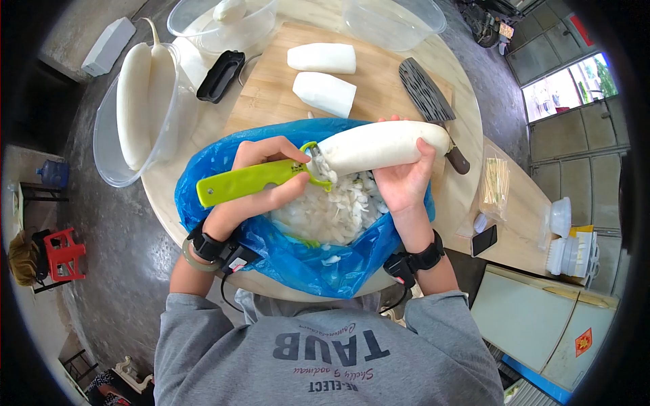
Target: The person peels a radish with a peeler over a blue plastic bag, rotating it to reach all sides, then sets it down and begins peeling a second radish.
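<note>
My left hand [271,179] is closed round the lime-green handle of a peeler [237,183], whose head touches the end of a white radish [379,145]. Peel is bunched at the blade. Around the radish's thicker end my right hand [406,176] is wrapped, thumb on top. Below both hands a blue plastic bag [271,254] lies spread open, holding a heap of white peelings [345,210]. Two peeled radish pieces [321,59] rest on the wooden cutting board [271,81] beyond the bag.
A cleaver [426,91] lies at the board's right edge. Whole radishes [133,108] stick out of a clear tub [108,159] at left, near a black tray [222,76]. On the right are a phone [484,240] and a bag of wooden skewers [494,186].
</note>
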Motion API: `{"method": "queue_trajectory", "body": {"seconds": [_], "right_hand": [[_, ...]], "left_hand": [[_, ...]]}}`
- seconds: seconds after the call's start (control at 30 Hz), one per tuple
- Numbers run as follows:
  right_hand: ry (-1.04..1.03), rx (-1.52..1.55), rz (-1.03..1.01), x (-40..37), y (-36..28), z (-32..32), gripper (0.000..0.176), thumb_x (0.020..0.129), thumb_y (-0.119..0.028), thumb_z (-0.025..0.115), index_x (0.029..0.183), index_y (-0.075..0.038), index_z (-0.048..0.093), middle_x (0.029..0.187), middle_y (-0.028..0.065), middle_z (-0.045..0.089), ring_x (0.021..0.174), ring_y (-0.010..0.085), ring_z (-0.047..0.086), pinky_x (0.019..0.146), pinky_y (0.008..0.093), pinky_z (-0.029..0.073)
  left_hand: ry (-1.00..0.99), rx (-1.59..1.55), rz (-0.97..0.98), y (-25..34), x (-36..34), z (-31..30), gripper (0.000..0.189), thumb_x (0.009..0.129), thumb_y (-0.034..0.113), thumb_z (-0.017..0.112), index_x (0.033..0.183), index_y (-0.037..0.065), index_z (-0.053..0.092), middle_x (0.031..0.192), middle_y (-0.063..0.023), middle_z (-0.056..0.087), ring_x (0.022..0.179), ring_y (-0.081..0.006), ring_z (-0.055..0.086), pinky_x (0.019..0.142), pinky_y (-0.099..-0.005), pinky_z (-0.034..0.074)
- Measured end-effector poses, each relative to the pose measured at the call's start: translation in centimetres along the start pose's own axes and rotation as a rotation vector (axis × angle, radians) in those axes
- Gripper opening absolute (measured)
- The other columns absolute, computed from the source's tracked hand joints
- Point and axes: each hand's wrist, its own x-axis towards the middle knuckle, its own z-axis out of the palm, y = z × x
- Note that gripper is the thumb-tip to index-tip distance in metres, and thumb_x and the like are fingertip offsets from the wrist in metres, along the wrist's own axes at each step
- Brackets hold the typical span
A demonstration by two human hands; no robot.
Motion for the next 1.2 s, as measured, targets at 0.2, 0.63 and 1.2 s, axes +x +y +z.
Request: {"method": "queue_trajectory", "body": {"seconds": [0.2, 0.63, 1.2], "right_hand": [[-0.011, 0.02, 0.02, -0.1, 0.0, 0.1, 0.047, 0.071, -0.024, 0.061, 0.112, -0.01, 0.043, 0.112, 0.0049, 0.048, 0.112, 0.0248, 0.042, 0.097, 0.0425, 0.032], [-0.011, 0.003, 0.017, 0.0, 0.0, -0.1, 0.047, 0.07, -0.025, 0.063, 0.11, -0.009, 0.046, 0.113, 0.005, 0.049, 0.113, 0.0246, 0.042, 0.098, 0.0421, 0.032], [0.005, -0.007, 0.018, -0.1, -0.1, 0.1, 0.045, 0.072, -0.025, 0.061, 0.111, -0.01, 0.045, 0.111, 0.0053, 0.049, 0.111, 0.0248, 0.042, 0.097, 0.0419, 0.032]], "left_hand": [[0.022, -0.054, -0.006, -0.9, 0.0, -0.4, 0.012, 0.065, 0.008, 0.061, 0.07, 0.0, 0.055, 0.061, -0.006, 0.058, 0.055, -0.0082, 0.053, 0.051, -0.0199, 0.039], [0.128, -0.104, 0.02, -0.8, 0.0, -0.4, 0.008, 0.067, 0.006, 0.06, 0.067, 0.001, 0.055, 0.062, -0.004, 0.058, 0.053, -0.0066, 0.051, 0.05, -0.0183, 0.038], [0.175, -0.202, -0.051, -0.1, -0.1, -0.1, 0.009, 0.071, 0.004, 0.061, 0.067, 0.002, 0.054, 0.061, -0.0013, 0.055, 0.055, -0.0063, 0.049, 0.051, -0.019, 0.038]]}}
